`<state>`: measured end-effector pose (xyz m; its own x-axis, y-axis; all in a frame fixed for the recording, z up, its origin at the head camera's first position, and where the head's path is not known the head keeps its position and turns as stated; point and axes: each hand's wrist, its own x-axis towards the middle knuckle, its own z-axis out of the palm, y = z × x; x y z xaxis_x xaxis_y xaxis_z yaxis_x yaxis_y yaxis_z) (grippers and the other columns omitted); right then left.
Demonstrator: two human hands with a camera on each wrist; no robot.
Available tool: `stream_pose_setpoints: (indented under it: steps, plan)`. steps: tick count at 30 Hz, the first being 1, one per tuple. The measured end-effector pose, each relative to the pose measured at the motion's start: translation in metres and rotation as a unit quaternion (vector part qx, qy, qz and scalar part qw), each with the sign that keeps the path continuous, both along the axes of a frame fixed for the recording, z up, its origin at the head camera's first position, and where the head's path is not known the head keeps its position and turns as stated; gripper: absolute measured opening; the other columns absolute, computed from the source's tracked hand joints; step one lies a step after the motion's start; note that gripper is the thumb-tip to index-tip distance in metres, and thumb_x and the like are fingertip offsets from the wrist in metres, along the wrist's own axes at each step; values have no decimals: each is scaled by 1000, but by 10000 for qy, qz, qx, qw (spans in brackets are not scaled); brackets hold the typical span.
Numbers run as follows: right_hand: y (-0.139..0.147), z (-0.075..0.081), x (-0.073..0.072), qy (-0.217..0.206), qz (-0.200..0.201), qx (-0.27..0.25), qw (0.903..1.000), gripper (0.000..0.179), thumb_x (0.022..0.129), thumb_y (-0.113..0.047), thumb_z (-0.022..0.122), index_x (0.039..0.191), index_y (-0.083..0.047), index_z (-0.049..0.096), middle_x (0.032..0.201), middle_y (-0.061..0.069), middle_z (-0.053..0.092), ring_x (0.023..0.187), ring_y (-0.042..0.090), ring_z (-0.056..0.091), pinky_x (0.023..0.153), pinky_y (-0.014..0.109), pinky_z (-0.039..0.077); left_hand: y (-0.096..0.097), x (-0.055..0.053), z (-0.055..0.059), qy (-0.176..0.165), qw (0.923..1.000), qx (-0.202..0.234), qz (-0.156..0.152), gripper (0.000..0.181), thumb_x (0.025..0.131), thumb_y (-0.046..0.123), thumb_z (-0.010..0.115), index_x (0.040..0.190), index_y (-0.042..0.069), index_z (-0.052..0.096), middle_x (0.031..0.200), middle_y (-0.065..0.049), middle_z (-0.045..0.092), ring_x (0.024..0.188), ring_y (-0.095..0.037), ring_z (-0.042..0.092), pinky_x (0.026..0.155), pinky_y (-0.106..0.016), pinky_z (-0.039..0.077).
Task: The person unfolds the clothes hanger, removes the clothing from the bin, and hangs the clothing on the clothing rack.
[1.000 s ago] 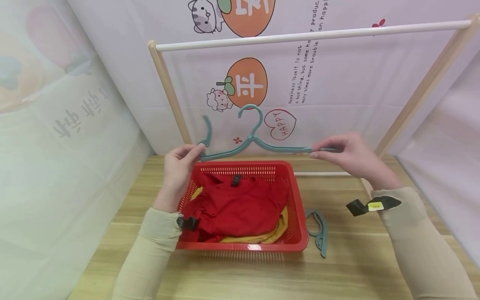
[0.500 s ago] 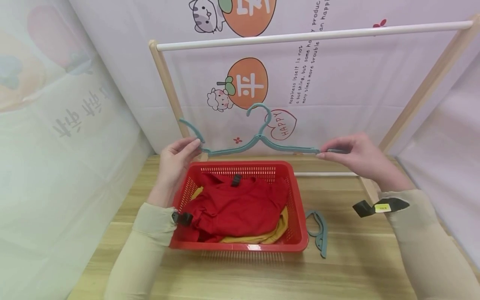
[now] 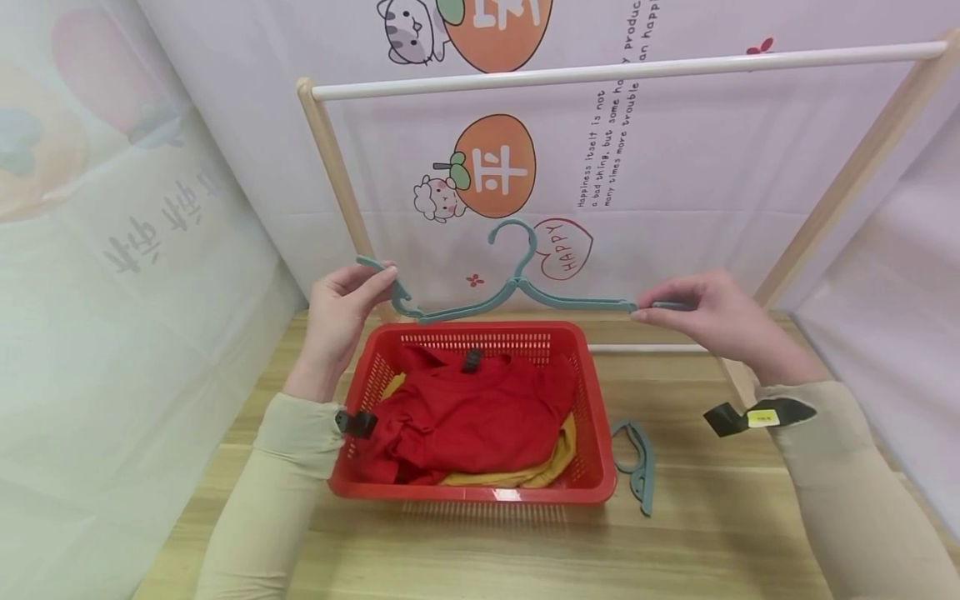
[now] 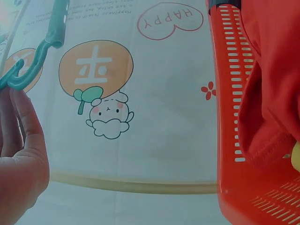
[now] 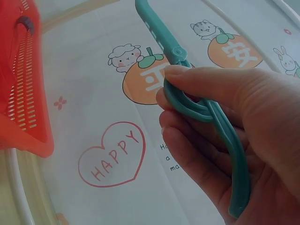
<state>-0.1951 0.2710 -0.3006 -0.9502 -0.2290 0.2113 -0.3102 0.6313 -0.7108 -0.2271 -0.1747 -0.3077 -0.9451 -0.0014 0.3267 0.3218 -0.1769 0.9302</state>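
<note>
A teal folding clothes hanger is held up above the far rim of the red basket, its hook pointing up. Its two middle arms are spread apart. My left hand pinches the end section at the left, which is bent upward from the arm; the left wrist view shows the thumb and fingers on it. At the other end my right hand grips the end section, folded back into the palm in the right wrist view, just beyond a hinge. A red garment lies crumpled in the basket.
Behind the hands stands a rack with a white rail and wooden posts. Another folded teal hanger lies on the wooden table, right of the basket. Yellow cloth shows under the red garment. Printed sheets form the walls.
The hanger has shifted slightly right. The left end section has swung outward to the left, and my left hand has moved left and a bit up along it. My right hand keeps its grip.
</note>
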Motion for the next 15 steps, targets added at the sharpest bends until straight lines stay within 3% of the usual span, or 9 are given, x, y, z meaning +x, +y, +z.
stream_pose_setpoints:
  steps: [7, 15]
  plan:
    - [6, -2, -1, -158, -387, 146, 9990, 26, 91, -32, 81, 107, -12, 79, 110, 6, 74, 96, 5, 66, 78, 14, 51, 0, -1, -5, 4, 9982, 604, -30, 4, 93, 5, 75, 96, 8, 77, 90, -6, 75, 78, -17, 72, 82, -31, 59]
    - [9, -2, -2, -74, -475, -19, 9988, 28, 91, -30, 80, 109, -9, 79, 106, 6, 75, 93, 7, 67, 76, 15, 51, -4, 0, -14, -315, 9886, 1454, -220, 4, 95, 5, 72, 99, 5, 72, 90, -8, 74, 82, -17, 72, 84, -29, 59]
